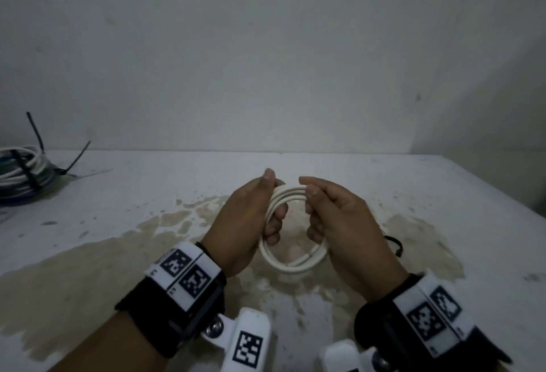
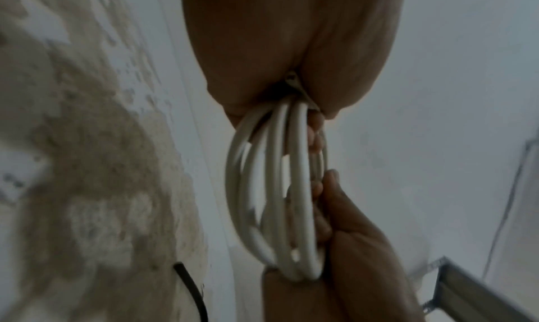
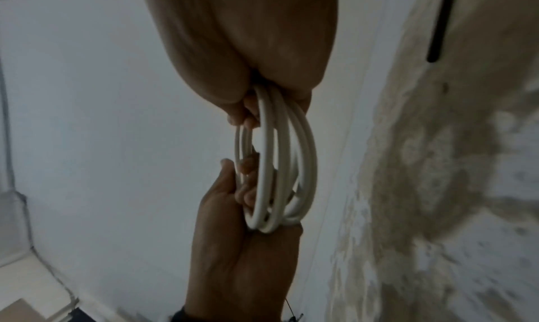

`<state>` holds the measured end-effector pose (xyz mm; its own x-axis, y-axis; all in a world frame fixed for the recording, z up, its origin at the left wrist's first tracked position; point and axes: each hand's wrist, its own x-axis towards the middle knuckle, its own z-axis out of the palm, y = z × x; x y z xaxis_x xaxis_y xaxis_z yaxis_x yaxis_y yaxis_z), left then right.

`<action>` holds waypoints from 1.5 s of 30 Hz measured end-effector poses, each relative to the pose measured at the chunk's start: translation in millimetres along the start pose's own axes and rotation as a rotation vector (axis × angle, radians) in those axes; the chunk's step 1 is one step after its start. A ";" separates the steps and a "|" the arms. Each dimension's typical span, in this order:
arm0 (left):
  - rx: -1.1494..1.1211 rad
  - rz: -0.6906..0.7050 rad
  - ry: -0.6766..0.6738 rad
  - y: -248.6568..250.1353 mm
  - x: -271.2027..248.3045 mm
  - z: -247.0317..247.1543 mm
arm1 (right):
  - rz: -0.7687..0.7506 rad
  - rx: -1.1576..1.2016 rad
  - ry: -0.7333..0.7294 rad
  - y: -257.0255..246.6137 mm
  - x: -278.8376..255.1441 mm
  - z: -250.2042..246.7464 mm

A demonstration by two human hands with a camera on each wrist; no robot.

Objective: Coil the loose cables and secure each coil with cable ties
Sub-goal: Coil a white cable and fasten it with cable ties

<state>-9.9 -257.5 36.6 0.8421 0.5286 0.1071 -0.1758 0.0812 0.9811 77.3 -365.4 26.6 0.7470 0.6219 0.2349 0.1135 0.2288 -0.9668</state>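
Note:
A white cable coil of several loops is held upright just above the stained table, at the centre of the head view. My left hand grips the coil's left side, thumb on top and fingers curled through the loops. On the right side, my right hand grips it the same way. In the left wrist view the coil hangs between my left palm and the right hand. In the right wrist view the coil runs from my right hand to the left hand.
A loose black cable tie lies on the table just right of my right hand, also seen as the black tie. At the far left sits a bundle of coiled cables bound with black ties. A wall stands behind the table.

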 end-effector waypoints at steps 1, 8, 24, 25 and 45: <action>-0.041 -0.030 -0.027 -3.5 1.3 1.1 | 0.011 0.011 0.015 4.7 -2.0 0.4; -0.095 -0.176 -0.108 -24.9 4.5 -7.9 | -0.105 -0.432 0.031 18.1 -4.9 -1.3; -0.022 -0.147 0.194 -41.6 5.7 -23.9 | 0.203 -1.398 -0.170 0.2 49.6 -57.2; -0.048 -0.158 0.195 -41.9 6.2 -25.0 | 0.273 -1.528 -0.196 6.5 58.8 -72.9; -0.428 -0.043 0.303 -38.3 12.1 -40.3 | 0.143 -1.100 -0.141 -16.6 60.2 -56.0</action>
<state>-13.5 -220.2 -6.1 0.6789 0.7328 -0.0453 -0.3906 0.4127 0.8229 157.0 -373.7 51.1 0.7263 0.6851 0.0558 0.6023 -0.5953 -0.5318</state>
